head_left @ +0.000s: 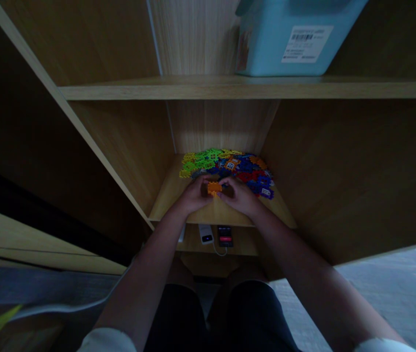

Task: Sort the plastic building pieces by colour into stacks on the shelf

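Between my two hands is a small orange plastic building piece (214,187) with notched edges, held just above the front of the wooden shelf (213,215). My left hand (195,193) pinches its left side with thumb and fingers. From the right, my right hand (240,196) grips the other side the same way. Behind my hands, a heap of interlocking plastic pieces (208,160) spreads over the shelf, green and yellow at the left, blue, red and orange at the right. A few pieces in the heap have white window shapes.
On the lower shelf lie a white power bank (205,233) with a cable and a phone (225,236) with a lit screen. A light blue plastic bin (266,44) with a label stands on the upper shelf (208,92). Wooden side walls enclose the compartment.
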### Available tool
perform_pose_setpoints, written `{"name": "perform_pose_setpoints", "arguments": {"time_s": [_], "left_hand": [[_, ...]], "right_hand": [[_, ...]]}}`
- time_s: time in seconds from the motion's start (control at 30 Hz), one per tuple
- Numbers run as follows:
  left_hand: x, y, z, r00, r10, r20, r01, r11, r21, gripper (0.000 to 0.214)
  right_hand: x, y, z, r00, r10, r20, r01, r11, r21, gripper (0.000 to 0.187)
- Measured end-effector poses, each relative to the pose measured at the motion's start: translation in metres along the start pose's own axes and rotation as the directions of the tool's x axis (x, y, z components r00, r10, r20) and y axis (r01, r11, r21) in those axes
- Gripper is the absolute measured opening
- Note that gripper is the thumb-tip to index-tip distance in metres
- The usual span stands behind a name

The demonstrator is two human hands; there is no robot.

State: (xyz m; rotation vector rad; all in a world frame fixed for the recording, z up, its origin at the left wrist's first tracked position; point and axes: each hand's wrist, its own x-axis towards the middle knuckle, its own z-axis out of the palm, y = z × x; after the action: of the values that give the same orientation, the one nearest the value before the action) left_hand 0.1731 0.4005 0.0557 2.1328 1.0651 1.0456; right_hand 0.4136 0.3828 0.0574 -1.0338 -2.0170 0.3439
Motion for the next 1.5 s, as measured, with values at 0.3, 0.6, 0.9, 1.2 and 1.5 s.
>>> {"name": "perform_pose_setpoints", "arguments": {"time_s": [0.3,0.6,0.9,1.2,1.5], "left_hand": [[0.0,0.001,0.001,1.0,-0.002,0.006,0.002,1.0,-0.016,0.073],[0.0,0.002,0.0,1.0,-0.007,-0.001,0.007,1.0,-0.012,0.074],[0.0,0.005,0.0,1.0,-0.031,-0.003,0.031,0.999,-0.012,0.072],[-0.001,0.005,0.0,0.999,-0.026,-0.022,0.025,0.999,-0.033,0.064],[0.0,0.006,0.0,0.998,-0.057,-0.038,0.055,0.997,-0.045,0.054]], "right_hand": [[0.0,-0.001,-0.001,1.0,-0.01,0.012,0.01,1.0,-0.022,0.028],[0.0,0.0,-0.001,0.999,-0.037,0.009,0.037,0.999,-0.036,0.028],[0.002,-0.001,-0.006,0.989,-0.032,-0.142,0.009,0.987,-0.161,0.021],[0.015,0.026,-0.014,0.955,0.073,-0.289,-0.21,0.854,-0.476,0.043],[0.035,0.034,-0.013,0.975,0.176,-0.14,-0.224,0.751,-0.621,0.048]]}}
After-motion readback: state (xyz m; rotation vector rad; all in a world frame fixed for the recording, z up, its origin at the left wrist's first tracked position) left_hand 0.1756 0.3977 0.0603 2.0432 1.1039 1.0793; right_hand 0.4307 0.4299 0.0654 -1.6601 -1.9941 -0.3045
